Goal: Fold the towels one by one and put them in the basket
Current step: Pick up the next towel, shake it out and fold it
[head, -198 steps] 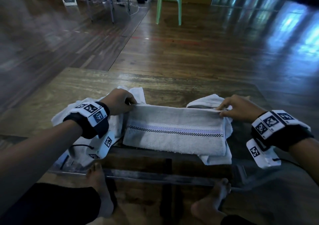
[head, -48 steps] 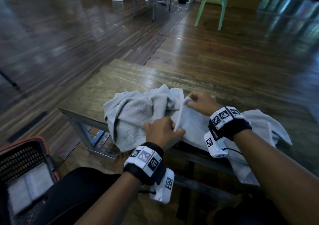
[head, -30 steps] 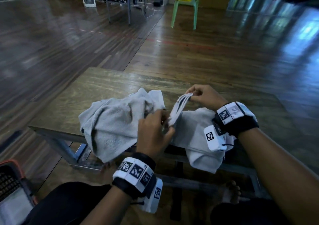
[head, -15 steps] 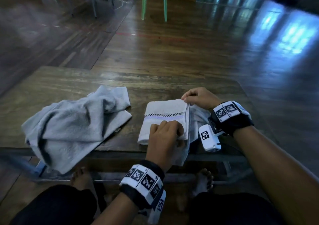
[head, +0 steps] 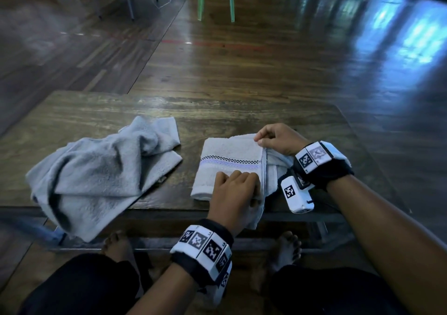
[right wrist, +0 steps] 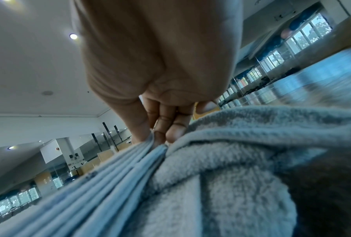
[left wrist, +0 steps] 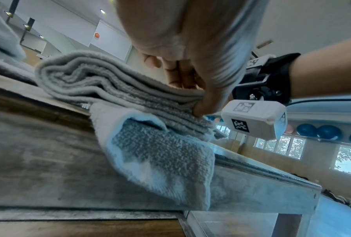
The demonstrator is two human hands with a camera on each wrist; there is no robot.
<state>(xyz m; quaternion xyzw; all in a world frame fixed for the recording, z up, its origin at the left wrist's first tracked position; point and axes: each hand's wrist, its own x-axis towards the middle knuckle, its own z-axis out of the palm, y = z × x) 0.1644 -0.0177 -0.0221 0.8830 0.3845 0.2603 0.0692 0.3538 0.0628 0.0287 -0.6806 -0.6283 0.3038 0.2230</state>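
We see a folded towel (head: 227,164) lying near the front edge of the wooden surface (head: 217,106), its checkered band running across the top layer, with one loose corner hanging over the front edge in the left wrist view. Our left hand (head: 235,193) sits on the near right corner of this towel, its fingers (head: 238,178) curled over the top while the thumb presses into the stacked layers from the side, so it grips the fold. Our right hand (head: 278,139) is at the far right corner, where its fingers (right wrist: 162,126) and thumb pinch the bundled edges of the layers together. Just beneath and to the right of the folded piece, more pale cloth bunches under the right wrist; we cannot tell if it belongs to the same towel. Well apart to the left, a crumpled towel (head: 96,169) lies on the surface, its lower part draping over the front edge.
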